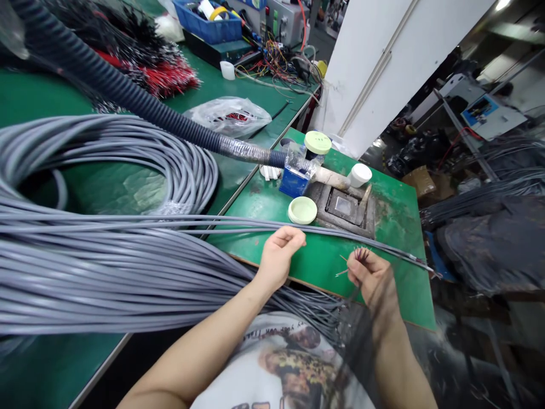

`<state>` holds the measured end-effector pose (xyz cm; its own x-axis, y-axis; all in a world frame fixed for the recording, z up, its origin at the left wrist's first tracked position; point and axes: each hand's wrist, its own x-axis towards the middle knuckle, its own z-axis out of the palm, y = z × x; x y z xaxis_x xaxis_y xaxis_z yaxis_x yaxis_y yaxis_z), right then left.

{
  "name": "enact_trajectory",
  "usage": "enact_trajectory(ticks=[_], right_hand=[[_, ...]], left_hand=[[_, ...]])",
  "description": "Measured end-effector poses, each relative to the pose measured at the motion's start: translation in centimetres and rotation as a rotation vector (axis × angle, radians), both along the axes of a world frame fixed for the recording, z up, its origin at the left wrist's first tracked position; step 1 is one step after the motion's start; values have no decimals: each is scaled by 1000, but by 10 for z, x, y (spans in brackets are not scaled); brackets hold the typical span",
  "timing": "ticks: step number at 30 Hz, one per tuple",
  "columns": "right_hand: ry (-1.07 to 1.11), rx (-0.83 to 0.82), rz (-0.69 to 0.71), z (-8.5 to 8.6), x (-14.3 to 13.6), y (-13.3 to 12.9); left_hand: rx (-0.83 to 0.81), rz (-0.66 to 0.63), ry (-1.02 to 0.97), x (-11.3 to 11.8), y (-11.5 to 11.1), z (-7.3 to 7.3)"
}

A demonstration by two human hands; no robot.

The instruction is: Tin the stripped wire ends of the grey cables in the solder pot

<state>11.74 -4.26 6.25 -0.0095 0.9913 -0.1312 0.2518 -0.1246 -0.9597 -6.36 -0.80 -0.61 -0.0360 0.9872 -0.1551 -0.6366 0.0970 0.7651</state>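
Note:
My left hand (279, 255) is closed, fingertips and thumb together, just in front of a few grey cables (238, 222) that run across the green board. Whether anything is in its fingers I cannot make out. Farther right, my right hand (374, 278) pinches a small bunch of thin wires (361, 253), whose ends fan out above and left of the fingertips. A dark blurred strand hangs below this hand. The grey cables end in stripped tips (421, 262) near the board's right edge. A thick bundle of grey cables (128, 278) passes beneath my left forearm.
Behind the cables sits a soot-stained solder pot (343, 205), with a pale round dish (302, 211), a white cup (360, 174) and a lidded jar (318, 142) around it. A ribbed hose (170, 116) crosses above a large cable coil (191, 176). A white pillar (370, 62) stands behind.

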Motion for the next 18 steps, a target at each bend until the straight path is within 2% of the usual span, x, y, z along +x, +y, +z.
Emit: enact_trajectory(ticks=[4, 7, 12, 18], right_hand=[[114, -26, 16, -11, -1, 3], [133, -45, 43, -13, -6, 3], [127, -66, 59, -10, -9, 2], [22, -58, 57, -5, -13, 1]], left_hand=[[-11, -272, 15, 10, -9, 9], [23, -390, -36, 20, -15, 17], [41, -347, -24, 23, -14, 24], [13, -307, -29, 25, -18, 19]])
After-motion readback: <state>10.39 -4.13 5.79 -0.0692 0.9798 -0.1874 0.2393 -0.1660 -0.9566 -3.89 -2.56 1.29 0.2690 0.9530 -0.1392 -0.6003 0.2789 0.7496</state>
